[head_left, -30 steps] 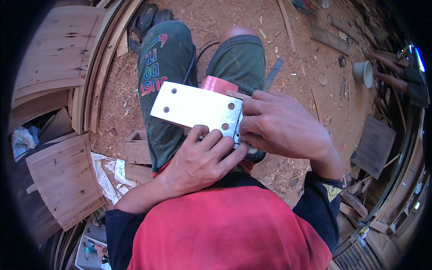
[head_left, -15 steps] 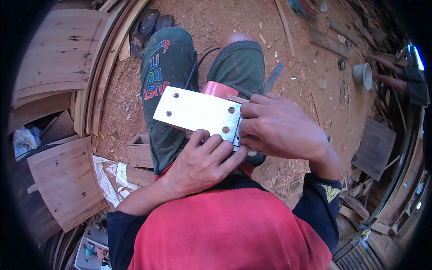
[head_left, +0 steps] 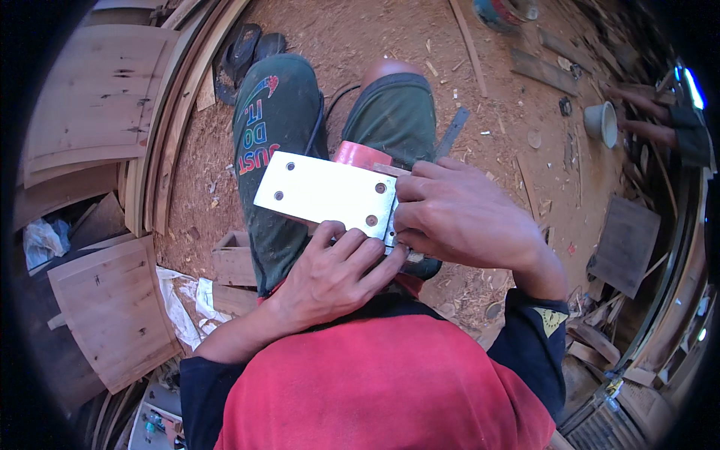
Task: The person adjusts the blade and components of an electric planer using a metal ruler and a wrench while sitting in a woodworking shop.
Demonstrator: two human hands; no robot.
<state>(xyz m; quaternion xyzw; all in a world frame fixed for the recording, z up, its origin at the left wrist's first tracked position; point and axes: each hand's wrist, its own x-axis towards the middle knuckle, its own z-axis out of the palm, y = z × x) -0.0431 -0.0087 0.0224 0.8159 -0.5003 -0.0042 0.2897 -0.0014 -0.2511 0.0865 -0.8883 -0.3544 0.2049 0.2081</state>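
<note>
An electric planer (head_left: 326, 191) rests across my thighs, its bright metal sole turned up, with several screw heads showing in the plate. Part of its red body (head_left: 362, 154) juts out on the far side, and a dark cord runs between my legs. My left hand (head_left: 334, 274) is closed on the planer's near edge, fingers bent over its rim. At the right end of the sole, my right hand (head_left: 469, 214) curls its fingers down over a dark slotted strip. Its fingertips are mostly hidden there, so any small part between them cannot be made out.
Wood shavings cover the floor, where a metal ruler (head_left: 452, 131) lies beyond my right knee. Wooden panels (head_left: 112, 311) and long boards stand at the left. A pale bucket (head_left: 601, 124) and dark planks (head_left: 544, 73) are at the far right, near another person's legs (head_left: 645, 120).
The view has shifted slightly. The planer stays on my thighs with both hands on it, and the right fingers have moved only a little at the end of the sole.
</note>
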